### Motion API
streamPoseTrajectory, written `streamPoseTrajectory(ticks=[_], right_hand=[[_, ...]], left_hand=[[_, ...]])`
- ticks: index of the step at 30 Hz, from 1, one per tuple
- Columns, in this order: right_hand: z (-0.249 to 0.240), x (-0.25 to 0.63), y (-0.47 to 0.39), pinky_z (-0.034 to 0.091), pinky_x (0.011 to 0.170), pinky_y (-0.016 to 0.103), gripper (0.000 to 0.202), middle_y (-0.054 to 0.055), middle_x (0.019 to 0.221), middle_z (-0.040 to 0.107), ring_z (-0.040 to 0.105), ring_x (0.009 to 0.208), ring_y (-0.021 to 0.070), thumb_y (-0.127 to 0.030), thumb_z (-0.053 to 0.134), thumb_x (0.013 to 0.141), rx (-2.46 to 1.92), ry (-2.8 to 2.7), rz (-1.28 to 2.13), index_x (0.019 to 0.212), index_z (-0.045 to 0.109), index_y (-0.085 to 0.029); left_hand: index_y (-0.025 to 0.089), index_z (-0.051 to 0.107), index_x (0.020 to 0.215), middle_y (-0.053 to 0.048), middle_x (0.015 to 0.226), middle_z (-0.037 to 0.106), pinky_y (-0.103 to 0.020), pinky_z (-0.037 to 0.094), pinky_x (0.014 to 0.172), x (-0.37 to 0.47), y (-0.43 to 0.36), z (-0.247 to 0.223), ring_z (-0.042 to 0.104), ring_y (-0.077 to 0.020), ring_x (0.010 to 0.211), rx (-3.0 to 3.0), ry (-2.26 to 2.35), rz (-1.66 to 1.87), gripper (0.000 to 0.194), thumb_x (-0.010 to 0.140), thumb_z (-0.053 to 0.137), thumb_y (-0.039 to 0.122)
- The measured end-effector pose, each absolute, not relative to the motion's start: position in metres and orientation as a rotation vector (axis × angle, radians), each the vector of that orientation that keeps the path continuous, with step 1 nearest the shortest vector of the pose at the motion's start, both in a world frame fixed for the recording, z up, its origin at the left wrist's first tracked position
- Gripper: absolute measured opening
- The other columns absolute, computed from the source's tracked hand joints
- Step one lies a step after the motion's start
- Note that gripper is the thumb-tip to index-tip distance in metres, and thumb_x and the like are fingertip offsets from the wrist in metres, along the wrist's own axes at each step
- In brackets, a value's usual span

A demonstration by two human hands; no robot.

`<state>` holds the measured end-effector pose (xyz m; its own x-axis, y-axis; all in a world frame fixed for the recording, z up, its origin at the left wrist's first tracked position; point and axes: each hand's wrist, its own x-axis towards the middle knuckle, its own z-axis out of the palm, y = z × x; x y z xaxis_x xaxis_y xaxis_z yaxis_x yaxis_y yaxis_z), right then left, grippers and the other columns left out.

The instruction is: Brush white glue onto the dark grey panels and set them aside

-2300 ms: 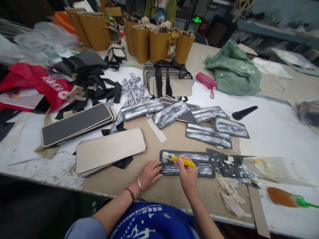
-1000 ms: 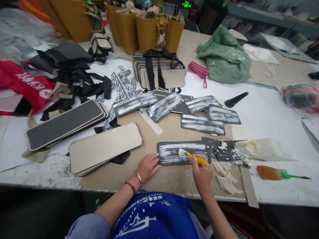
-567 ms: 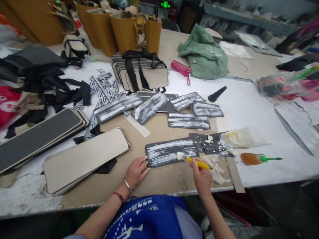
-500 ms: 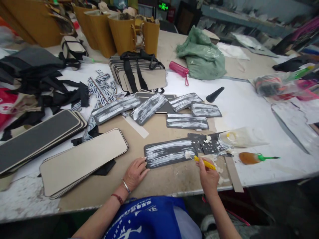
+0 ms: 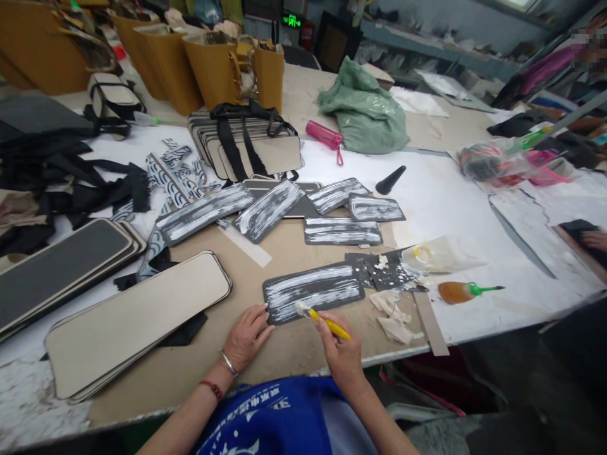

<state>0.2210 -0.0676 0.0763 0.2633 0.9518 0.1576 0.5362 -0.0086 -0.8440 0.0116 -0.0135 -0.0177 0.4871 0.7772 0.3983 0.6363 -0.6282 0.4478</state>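
A dark rounded panel (image 5: 327, 291) streaked with white paste lies in front of me on brown board. My left hand (image 5: 246, 338) rests flat at its lower left corner, fingertips at the edge, holding nothing. In my right hand (image 5: 339, 347) is a yellow-handled brush (image 5: 334, 327), its whitish tip on the panel's lower part. Behind are several smaller streaked panels, such as one at the centre (image 5: 342, 231). A paste-spattered dark scrap (image 5: 391, 276) touches the area right of the panel, beside a translucent container (image 5: 443, 254).
Beige panels (image 5: 142, 322) are stacked at the left, near dark ones (image 5: 61, 272). An orange bottle with a green nozzle (image 5: 458, 291) lies right. Farther back are strapped panels (image 5: 265, 155), a pink case (image 5: 324, 134), a green bag (image 5: 367, 110) and mustard bags (image 5: 208, 72). Another person's hand (image 5: 594, 240) shows far right.
My right hand has moved the brush left along the panel, from its right end to its lower middle. The view has shifted slightly, and another person's hand shows at the right edge.
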Motion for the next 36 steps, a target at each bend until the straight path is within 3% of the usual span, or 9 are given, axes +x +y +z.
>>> streamPoseTrajectory(ticks=[4, 12, 24, 30, 36], right_hand=[[0.064, 0.232, -0.062, 0.051, 0.070, 0.032, 0.024, 0.007, 0.086, 0.063, 0.060, 0.076, 0.0186, -0.036, 0.046, 0.085, -1.731, -1.262, 0.734, 0.090, 0.060, -0.017], [0.068, 0.332, -0.041, 0.047, 0.074, 0.037, 0.030, 0.008, 0.082, 0.063, 0.058, 0.078, 0.0204, -0.043, 0.045, 0.085, -1.897, -1.408, 0.035, 0.086, 0.060, -0.016], [0.074, 0.341, -0.056, 0.050, 0.072, 0.037, 0.020, 0.007, 0.083, 0.063, 0.059, 0.079, 0.0199, -0.033, 0.044, 0.086, -1.839, -1.648, 0.076, 0.089, 0.058, -0.019], [0.077, 0.344, -0.024, 0.049, 0.077, 0.038, 0.020, 0.008, 0.086, 0.062, 0.059, 0.082, 0.0195, -0.032, 0.044, 0.087, -1.792, -1.588, 0.025, 0.092, 0.057, -0.018], [0.065, 0.322, -0.009, 0.049, 0.079, 0.036, 0.019, 0.008, 0.090, 0.061, 0.058, 0.086, 0.0187, -0.028, 0.041, 0.088, -1.675, -1.728, 0.265, 0.095, 0.057, -0.019]], left_hand=[[0.016, 0.056, 0.096, -0.011, 0.103, 0.060, -0.038, 0.052, 0.083, 0.013, -0.013, -0.015, 0.056, -0.0211, 0.097, 2.508, 1.214, 0.867, 0.018, 0.081, 0.053, 0.027], [0.014, 0.055, 0.094, -0.012, 0.102, 0.060, -0.037, 0.052, 0.082, 0.013, -0.013, -0.012, 0.056, -0.0212, 0.097, 2.536, 1.209, 0.886, 0.018, 0.080, 0.054, 0.025], [0.015, 0.057, 0.094, -0.011, 0.100, 0.062, -0.036, 0.053, 0.080, 0.014, -0.011, -0.010, 0.058, -0.0212, 0.094, 2.532, 1.205, 0.901, 0.017, 0.081, 0.053, 0.026], [0.016, 0.058, 0.092, -0.011, 0.100, 0.062, -0.036, 0.053, 0.080, 0.015, -0.011, -0.009, 0.058, -0.0209, 0.095, 2.522, 1.202, 0.919, 0.016, 0.081, 0.053, 0.026], [0.016, 0.058, 0.093, -0.011, 0.101, 0.062, -0.036, 0.052, 0.081, 0.015, -0.011, -0.009, 0.058, -0.0208, 0.095, 2.528, 1.217, 0.872, 0.017, 0.081, 0.052, 0.026]])
